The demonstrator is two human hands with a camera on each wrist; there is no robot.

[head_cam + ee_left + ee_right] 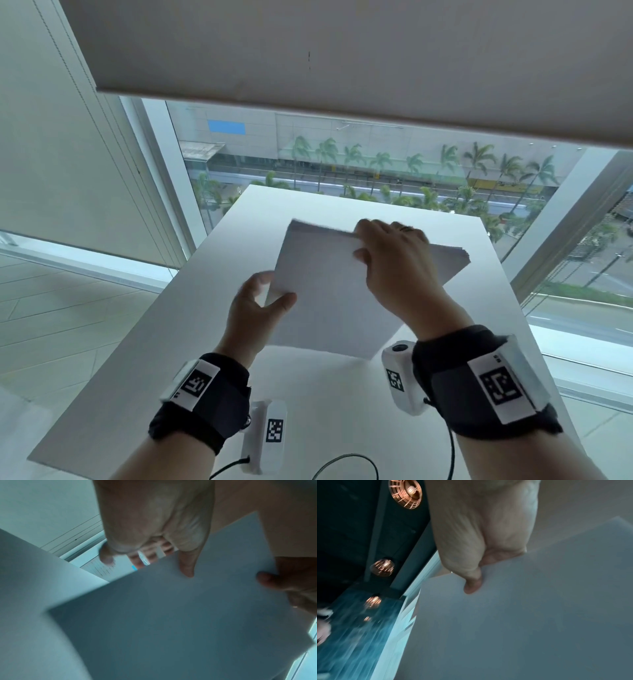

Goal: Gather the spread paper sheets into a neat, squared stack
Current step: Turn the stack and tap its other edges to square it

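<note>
The stack of sheets [325,284] is up off the table [137,377], tilted, held between both hands — left hand [255,308] at its left edge, right hand [394,263] over the top edge. Behind the table there's a window [342,164], with a blind [308,61] hanging above.

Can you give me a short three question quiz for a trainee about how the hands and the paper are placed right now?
1. True or false: the stack of white paper sheets lies flat on the white table.
2. Which hand grips the stack's top edge? A) left hand B) right hand C) neither
3. Fill in: the left hand pinches the stack at its ____ edge.

Key: 1. False, both hands hold it up, tilted, with its lower edge toward the table. 2. B. 3. Left.
</note>
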